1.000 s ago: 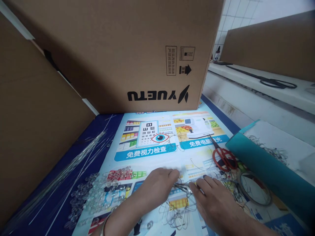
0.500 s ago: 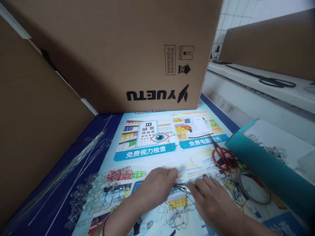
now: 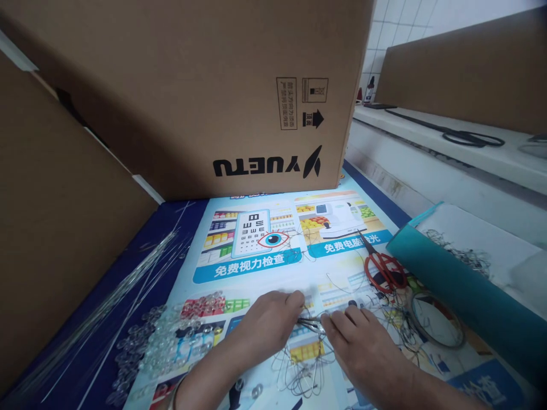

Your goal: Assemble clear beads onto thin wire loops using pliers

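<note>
My left hand (image 3: 267, 324) and my right hand (image 3: 363, 350) meet low in the view over a printed poster (image 3: 256, 267). Both pinch a small metal wire piece (image 3: 311, 323) stretched between their fingertips. Under and around the hands lies a tangle of thin wire loops (image 3: 303, 376). A pile of clear round beads (image 3: 171, 341) sits left of my left hand. Red-handled scissors (image 3: 382, 267) lie to the upper right of my right hand.
A large brown carton (image 3: 192, 97) marked YUETU stands behind the poster, another cardboard wall (image 3: 55, 216) at the left. Long clear rods (image 3: 106, 302) lie on the blue surface at left. A teal roll (image 3: 461, 302) and a tape ring (image 3: 436, 319) sit at right.
The view has shifted slightly, so everything sits a little lower-left. Both hands stay together on the wire piece with only small finger movement.
</note>
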Demonstrator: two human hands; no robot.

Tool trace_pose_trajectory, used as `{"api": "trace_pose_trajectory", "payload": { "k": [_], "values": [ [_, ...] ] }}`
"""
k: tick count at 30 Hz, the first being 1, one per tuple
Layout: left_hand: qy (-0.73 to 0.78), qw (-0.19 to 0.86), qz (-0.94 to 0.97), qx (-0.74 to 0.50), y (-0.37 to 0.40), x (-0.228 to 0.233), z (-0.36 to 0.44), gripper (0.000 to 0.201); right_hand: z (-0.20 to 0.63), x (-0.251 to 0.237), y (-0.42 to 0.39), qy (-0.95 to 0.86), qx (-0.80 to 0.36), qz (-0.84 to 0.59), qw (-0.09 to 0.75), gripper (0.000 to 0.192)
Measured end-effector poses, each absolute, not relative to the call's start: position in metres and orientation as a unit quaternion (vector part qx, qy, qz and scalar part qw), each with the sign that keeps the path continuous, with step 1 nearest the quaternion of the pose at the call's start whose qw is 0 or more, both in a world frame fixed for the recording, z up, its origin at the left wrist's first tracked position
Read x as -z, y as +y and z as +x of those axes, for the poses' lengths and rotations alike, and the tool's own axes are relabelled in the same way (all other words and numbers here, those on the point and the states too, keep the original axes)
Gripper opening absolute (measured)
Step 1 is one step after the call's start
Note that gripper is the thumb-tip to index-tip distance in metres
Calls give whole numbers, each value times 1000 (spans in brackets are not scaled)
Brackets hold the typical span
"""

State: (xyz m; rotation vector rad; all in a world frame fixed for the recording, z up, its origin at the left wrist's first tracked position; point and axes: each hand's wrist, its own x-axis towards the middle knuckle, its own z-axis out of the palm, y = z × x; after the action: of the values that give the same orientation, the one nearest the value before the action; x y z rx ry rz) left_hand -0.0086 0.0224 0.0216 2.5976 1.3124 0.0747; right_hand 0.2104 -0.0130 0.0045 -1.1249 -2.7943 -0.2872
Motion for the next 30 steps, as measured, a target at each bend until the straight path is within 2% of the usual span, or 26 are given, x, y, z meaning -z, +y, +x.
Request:
{"api": "trace_pose_trajectory", "payload": {
  "k": [11,17,30],
  "values": [
    [455,122,882,-19,22,-24,-9,20,211,-4,-15,-920,117,-368,61,51],
    [452,119,884,-28,23,-21,-10,19,211,-4,-16,-924,114,-360,59,48],
    [449,119,885,-26,23,-24,-11,20,208,-16,-9,-914,22,-399,76,37]
  ]
}}
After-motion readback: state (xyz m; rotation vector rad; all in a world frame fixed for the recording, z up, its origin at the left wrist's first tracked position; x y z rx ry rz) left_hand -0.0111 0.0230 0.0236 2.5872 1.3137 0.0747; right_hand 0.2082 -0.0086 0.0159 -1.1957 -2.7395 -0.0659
